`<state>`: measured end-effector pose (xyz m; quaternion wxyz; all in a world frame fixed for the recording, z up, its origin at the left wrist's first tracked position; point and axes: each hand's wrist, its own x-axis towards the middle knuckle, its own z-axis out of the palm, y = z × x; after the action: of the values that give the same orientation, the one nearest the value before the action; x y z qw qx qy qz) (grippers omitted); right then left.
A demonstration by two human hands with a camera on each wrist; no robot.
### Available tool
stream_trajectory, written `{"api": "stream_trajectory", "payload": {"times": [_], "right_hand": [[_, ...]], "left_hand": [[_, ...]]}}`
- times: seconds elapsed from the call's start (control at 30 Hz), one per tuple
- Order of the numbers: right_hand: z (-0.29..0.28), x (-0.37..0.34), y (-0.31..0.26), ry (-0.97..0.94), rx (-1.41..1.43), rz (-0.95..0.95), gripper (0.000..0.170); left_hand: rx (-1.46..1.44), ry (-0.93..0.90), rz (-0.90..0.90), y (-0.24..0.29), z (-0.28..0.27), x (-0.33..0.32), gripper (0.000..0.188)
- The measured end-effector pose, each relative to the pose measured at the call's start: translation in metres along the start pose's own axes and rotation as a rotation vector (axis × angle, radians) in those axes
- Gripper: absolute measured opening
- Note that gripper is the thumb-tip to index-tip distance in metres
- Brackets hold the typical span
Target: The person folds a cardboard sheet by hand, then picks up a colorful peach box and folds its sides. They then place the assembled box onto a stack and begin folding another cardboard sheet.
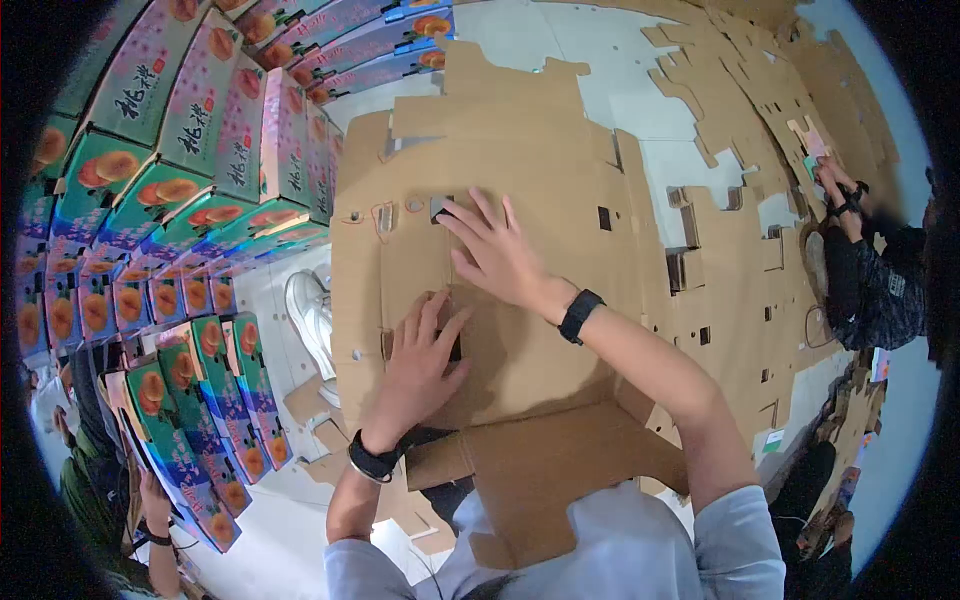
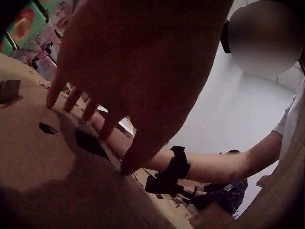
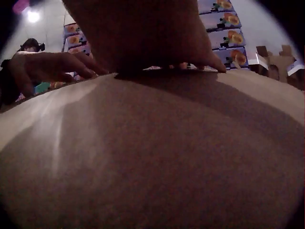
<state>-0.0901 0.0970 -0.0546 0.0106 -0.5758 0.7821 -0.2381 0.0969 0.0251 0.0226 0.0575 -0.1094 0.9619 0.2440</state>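
A large brown cardboard sheet [image 1: 560,230] with cut holes and fold lines lies flat before the person. The left hand [image 1: 422,365] rests on its left part with spread fingers, beside a dark hole. Farther up, the right hand [image 1: 497,252] lies spread on the sheet, its fingertips near a small square hole. In the left wrist view the left hand [image 2: 128,71] touches the cardboard [image 2: 38,157] with its fingertips. The right wrist view shows the right hand [image 3: 147,38] over the cardboard [image 3: 157,152], with the left hand [image 3: 52,69] at the left. Neither hand holds anything.
Stacks of printed fruit boxes [image 1: 190,130] stand at the left, more boxes [image 1: 200,420] below them. A shoe [image 1: 308,312] shows beside the sheet. A folded flap [image 1: 540,460] is at the person's body. Cut cardboard [image 1: 730,290] and another person [image 1: 880,280] are at the right.
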Motion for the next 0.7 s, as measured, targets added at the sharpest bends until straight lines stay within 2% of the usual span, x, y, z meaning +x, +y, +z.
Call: {"api": "stream_trajectory", "payload": {"times": [0.07, 0.2, 0.27, 0.4, 0.47, 0.7], "right_hand": [[-0.002, 0.000, 0.002, -0.006, 0.050, 0.010, 0.044], [0.003, 0.009, 0.012, 0.071, 0.036, -0.034, 0.042], [0.001, 0.017, 0.017, 0.012, 0.093, -0.020, 0.043], [0.002, 0.034, 0.030, 0.012, 0.135, -0.035, 0.043], [0.000, 0.044, 0.034, -0.065, 0.160, 0.029, 0.042], [0.007, 0.080, 0.041, 0.029, 0.147, 0.064, 0.039]], "left_hand": [[-0.052, -0.042, -0.017, 0.001, -0.007, 0.004, 0.071], [-0.070, -0.003, 0.034, -0.012, -0.003, 0.009, 0.073], [-0.040, 0.082, 0.072, -0.014, 0.001, 0.014, 0.069], [-0.026, 0.123, 0.078, -0.021, 0.008, 0.030, 0.065], [0.018, 0.228, 0.095, -0.028, 0.019, 0.038, 0.062], [0.078, 0.286, 0.026, -0.033, 0.012, 0.077, 0.060]]}}
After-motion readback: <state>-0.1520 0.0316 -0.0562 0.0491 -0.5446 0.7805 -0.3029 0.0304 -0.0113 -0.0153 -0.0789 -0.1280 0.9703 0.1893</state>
